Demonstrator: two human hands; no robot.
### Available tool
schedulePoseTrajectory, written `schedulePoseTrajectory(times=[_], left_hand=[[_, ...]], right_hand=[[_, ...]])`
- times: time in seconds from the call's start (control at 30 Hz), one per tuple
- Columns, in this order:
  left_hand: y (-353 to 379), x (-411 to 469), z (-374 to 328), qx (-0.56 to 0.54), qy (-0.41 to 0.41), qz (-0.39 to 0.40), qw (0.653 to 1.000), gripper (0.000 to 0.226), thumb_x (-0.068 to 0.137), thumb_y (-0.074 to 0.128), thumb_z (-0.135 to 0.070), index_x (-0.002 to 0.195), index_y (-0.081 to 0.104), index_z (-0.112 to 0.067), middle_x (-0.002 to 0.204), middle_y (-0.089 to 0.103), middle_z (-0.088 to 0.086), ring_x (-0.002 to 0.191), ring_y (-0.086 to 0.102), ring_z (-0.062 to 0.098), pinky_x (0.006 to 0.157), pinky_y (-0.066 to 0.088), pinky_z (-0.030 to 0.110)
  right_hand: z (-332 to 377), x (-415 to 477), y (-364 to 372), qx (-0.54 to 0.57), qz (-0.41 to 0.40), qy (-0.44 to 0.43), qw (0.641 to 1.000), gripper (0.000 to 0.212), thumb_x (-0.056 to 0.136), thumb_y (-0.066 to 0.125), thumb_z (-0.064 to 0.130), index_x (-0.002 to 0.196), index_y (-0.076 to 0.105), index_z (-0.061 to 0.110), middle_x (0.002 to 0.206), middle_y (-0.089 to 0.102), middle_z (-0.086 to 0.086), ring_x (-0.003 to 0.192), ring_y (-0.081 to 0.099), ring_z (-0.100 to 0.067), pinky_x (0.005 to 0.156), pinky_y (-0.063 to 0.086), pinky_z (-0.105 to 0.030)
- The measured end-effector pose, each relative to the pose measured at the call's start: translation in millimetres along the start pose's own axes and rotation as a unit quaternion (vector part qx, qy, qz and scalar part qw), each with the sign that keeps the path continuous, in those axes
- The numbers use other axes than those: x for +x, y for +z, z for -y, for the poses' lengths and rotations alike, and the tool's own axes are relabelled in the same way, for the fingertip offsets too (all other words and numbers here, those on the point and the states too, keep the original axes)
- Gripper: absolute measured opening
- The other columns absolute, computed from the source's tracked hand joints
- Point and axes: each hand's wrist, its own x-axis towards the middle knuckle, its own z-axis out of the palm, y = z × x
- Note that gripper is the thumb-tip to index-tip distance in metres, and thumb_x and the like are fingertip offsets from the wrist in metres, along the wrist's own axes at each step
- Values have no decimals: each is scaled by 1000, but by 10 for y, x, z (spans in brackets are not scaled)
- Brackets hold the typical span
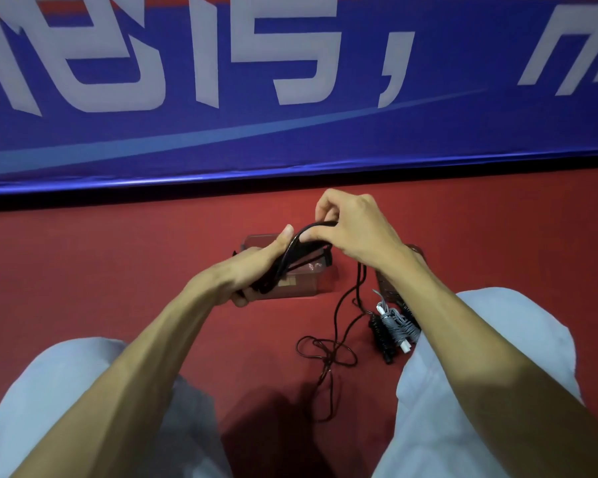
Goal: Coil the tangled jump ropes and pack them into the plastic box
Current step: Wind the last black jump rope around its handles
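My left hand (256, 270) grips a bundle of black jump rope (292, 251) held above the clear plastic box (311, 281) on the red floor. My right hand (353, 229) pinches the top loop of the same black rope. A loose length of this rope (328, 350) hangs from under my right wrist and lies in tangled loops on the floor between my knees. To the right of the box lie coiled ropes, one grey with white handles (396, 324) and one black (380, 334).
A blue banner (290, 132) with large white characters stands along the far edge of the red floor (118, 270). My knees in light trousers (66, 391) frame the space on both sides. A dark object (387, 288), partly hidden by my right forearm, lies right of the box.
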Motion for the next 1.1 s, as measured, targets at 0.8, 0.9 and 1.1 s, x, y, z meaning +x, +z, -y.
schedulePoseTrajectory(times=[0.8,0.9,1.1], left_hand=[[-35,38,-16,-135,197,-153,959,30,99,22,-18,113,48,-23,65,54,14,33,33,7,40,23,15],[-93,93,-11,-204,175,-210,940,30,96,25,-18,103,54,-19,65,51,17,34,29,12,44,23,16],[-177,134,37,-119,135,-309,934,32,89,31,-15,71,55,-4,56,50,13,40,37,21,42,29,24]], right_hand=[[-52,71,139,490,149,296,806,24,100,39,5,92,61,2,73,64,-9,48,54,-14,43,34,-21],[-22,44,223,421,218,239,848,19,100,50,12,101,62,-2,79,64,-11,52,50,-12,44,35,-21],[97,-67,269,211,374,153,890,16,100,53,21,91,58,9,60,53,-6,51,59,-16,47,49,-23]])
